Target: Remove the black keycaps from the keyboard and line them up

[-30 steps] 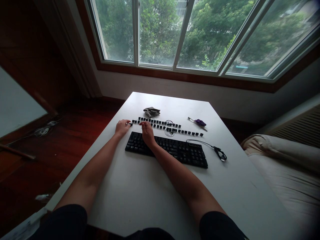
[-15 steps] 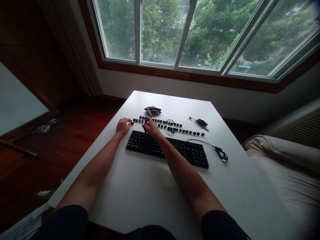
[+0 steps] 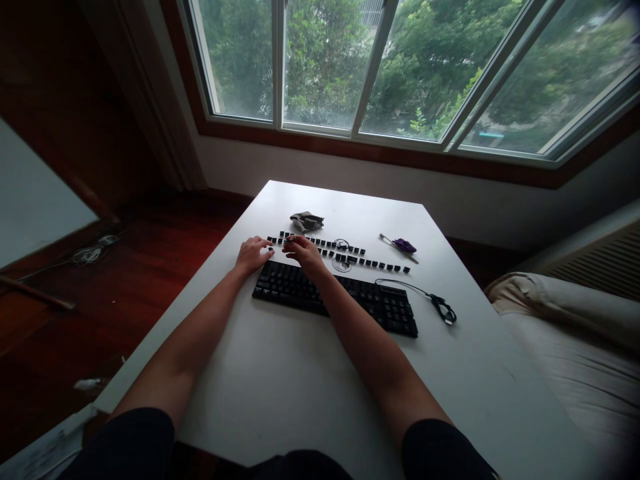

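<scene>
My left hand is at the far left corner of a black keyboard, thumb and forefinger closed around a small black keycap at the table surface. Just to its right, my right hand hovers over the keyboard's back edge, fingers pinched on a small dark thing too blurred to name surely. Behind the keyboard, loose black keycaps stand in two long rows. My right forearm crosses over the keyboard and hides part of its keys.
A crumpled grey cloth lies behind the rows. A purple item and a thin brush-like tool lie at the right. The keyboard's bundled cable rests on the white table. Thin rings sit among the keycaps.
My left hand has shifted slightly right, and the keycap at its fingers with it. My right hand has risen a little toward the rows, its fingers turned more to the left.
</scene>
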Action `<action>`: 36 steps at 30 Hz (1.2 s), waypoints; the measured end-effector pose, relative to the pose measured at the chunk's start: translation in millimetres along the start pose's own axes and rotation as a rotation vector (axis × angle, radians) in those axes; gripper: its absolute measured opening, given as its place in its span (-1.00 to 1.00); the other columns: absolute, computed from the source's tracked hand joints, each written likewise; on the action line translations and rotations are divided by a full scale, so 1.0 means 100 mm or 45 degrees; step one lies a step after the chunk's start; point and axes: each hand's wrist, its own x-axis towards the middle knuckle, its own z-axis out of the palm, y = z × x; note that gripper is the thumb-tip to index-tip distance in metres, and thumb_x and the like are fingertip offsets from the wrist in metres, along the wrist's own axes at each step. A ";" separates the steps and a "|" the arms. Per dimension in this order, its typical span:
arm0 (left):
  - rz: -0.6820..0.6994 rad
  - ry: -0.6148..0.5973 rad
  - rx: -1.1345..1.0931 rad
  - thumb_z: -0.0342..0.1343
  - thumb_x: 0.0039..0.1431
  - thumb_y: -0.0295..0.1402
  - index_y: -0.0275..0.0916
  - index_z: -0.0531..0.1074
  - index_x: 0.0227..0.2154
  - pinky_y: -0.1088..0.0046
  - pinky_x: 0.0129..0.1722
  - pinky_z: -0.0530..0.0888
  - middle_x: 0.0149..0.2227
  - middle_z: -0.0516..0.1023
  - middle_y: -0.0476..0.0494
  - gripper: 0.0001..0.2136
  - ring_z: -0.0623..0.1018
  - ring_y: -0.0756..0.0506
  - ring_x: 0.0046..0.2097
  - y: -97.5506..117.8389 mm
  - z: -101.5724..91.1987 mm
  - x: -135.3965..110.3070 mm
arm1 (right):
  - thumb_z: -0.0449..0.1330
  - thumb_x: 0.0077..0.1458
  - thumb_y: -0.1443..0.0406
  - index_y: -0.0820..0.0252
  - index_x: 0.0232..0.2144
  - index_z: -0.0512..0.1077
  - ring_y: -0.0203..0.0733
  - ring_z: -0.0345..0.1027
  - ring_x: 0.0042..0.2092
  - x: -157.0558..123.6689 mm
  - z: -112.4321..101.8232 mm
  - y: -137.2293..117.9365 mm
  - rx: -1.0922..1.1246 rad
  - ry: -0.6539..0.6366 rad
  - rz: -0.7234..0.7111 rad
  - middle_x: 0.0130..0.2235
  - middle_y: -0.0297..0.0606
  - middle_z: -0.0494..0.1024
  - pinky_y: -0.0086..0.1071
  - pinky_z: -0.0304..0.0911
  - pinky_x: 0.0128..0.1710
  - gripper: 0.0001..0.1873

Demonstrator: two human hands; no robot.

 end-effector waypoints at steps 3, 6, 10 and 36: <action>-0.040 0.007 -0.004 0.24 0.16 -0.17 -0.08 0.59 -0.09 0.14 0.00 0.35 -0.20 0.53 -0.17 -0.72 0.46 -0.27 -0.08 0.01 0.04 0.05 | 0.30 0.04 0.11 0.16 -0.16 0.43 -0.24 0.55 -0.30 0.02 -0.01 0.03 -0.019 0.057 -0.044 -0.30 -0.29 0.60 -0.40 0.38 -0.30 -0.64; -0.086 -0.017 -0.028 0.25 0.14 -0.19 -0.09 0.59 -0.09 0.17 -0.04 0.37 -0.23 0.55 -0.15 -0.72 0.48 -0.24 -0.13 -0.01 0.07 0.09 | 0.27 0.08 0.09 0.16 -0.18 0.40 -0.25 0.53 -0.34 0.02 -0.03 0.08 -0.061 0.123 -0.055 -0.33 -0.30 0.59 -0.42 0.35 -0.36 -0.66; -0.092 -0.037 -0.052 0.20 0.15 -0.30 -0.08 0.59 -0.12 0.19 -0.05 0.39 -0.23 0.58 -0.13 -0.77 0.49 -0.22 -0.16 -0.09 0.08 0.09 | 0.27 0.07 0.12 0.15 -0.24 0.37 -0.27 0.50 -0.41 0.04 -0.06 0.15 -0.077 0.229 0.024 -0.39 -0.35 0.56 -0.44 0.31 -0.41 -0.71; -0.074 0.073 0.059 0.11 0.20 -0.44 -0.16 0.57 -0.03 0.08 0.11 0.38 0.00 0.54 -0.24 -0.70 0.44 -0.30 0.03 -0.20 0.06 0.08 | 0.30 0.02 0.10 0.18 -0.33 0.44 -0.30 0.43 -0.47 0.05 -0.06 0.37 -0.327 0.141 -0.142 -0.47 -0.36 0.53 -0.46 0.29 -0.48 -0.72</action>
